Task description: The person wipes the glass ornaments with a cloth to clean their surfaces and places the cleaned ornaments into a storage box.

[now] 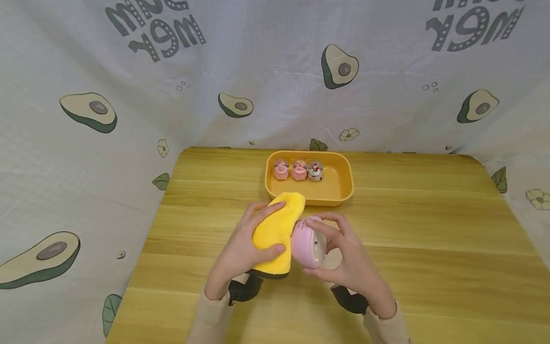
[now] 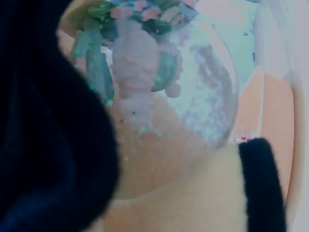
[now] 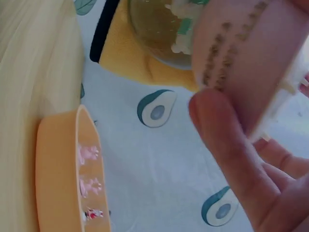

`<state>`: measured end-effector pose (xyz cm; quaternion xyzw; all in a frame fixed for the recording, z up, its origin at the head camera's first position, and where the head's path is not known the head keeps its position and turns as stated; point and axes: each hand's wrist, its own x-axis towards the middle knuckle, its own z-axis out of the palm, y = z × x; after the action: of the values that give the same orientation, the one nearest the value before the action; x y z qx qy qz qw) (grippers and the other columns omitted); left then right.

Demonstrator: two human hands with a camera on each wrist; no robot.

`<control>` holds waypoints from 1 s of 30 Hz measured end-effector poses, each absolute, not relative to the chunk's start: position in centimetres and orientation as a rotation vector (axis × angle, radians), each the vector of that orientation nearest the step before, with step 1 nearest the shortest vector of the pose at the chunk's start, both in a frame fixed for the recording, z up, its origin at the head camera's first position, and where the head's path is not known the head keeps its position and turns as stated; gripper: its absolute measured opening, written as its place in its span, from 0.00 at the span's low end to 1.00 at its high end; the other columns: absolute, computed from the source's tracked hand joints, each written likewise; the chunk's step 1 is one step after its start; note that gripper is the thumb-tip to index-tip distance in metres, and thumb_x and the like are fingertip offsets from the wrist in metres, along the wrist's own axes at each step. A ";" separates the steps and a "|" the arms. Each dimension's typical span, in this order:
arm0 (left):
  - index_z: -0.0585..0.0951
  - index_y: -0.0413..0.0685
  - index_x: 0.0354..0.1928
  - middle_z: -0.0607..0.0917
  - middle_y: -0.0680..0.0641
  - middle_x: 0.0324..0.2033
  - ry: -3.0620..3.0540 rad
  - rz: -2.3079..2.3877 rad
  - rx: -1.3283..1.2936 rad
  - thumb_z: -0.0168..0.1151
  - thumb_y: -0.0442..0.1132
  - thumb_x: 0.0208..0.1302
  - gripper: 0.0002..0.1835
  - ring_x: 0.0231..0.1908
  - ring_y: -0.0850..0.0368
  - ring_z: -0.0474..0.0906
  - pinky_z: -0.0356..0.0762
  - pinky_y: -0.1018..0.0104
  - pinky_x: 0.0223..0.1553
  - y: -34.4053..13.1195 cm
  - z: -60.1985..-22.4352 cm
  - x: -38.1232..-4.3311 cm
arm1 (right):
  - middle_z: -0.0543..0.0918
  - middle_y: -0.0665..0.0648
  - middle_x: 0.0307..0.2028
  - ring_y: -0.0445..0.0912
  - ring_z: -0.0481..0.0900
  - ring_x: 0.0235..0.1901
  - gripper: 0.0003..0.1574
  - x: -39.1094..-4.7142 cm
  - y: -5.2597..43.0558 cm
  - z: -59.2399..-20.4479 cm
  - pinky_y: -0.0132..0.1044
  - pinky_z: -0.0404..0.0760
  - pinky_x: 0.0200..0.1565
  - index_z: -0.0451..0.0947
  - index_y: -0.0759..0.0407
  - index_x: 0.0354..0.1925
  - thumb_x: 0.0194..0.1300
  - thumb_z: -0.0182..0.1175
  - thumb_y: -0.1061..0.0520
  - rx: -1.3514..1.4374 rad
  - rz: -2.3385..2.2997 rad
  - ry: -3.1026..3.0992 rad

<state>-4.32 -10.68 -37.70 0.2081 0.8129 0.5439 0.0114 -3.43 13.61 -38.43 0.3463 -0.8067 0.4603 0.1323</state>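
My right hand (image 1: 354,260) grips a snow globe by its pink base (image 1: 302,243), tilted on its side with the underside facing right. In the right wrist view, lettering runs across the pink base (image 3: 246,53), and the clear glass ball (image 3: 157,36) points into the cloth. A white figure and pink flowers show inside the ball (image 2: 207,92) in the left wrist view. Curled around a yellow cloth (image 1: 275,231) with dark edging is my left hand (image 1: 245,243). From the head view, that cloth hides the glass ball.
Behind the hands stands an orange-yellow tray (image 1: 337,191) on the wooden table (image 1: 429,248). Along its left part sit 3 small globes, two pink (image 1: 281,171) and one white with red on top (image 1: 315,173). A curtain with avocado prints (image 1: 275,57) hangs around the table.
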 end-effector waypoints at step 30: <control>0.70 0.72 0.64 0.68 0.54 0.58 2.862 1.490 0.685 0.73 0.50 0.45 0.40 0.38 0.56 0.74 0.74 0.63 0.33 -10.1 -37.7 -4.1 | 0.67 0.62 0.56 0.53 0.72 0.50 0.45 -4.2 13.9 -39.3 0.44 0.80 0.41 0.69 0.53 0.60 0.50 0.66 0.32 0.993 1.172 -2.350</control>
<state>-4.12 -10.10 -37.70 0.2072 0.8650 0.4503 -0.0782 -4.23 13.95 -39.30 0.3488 -0.8254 0.4117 0.1660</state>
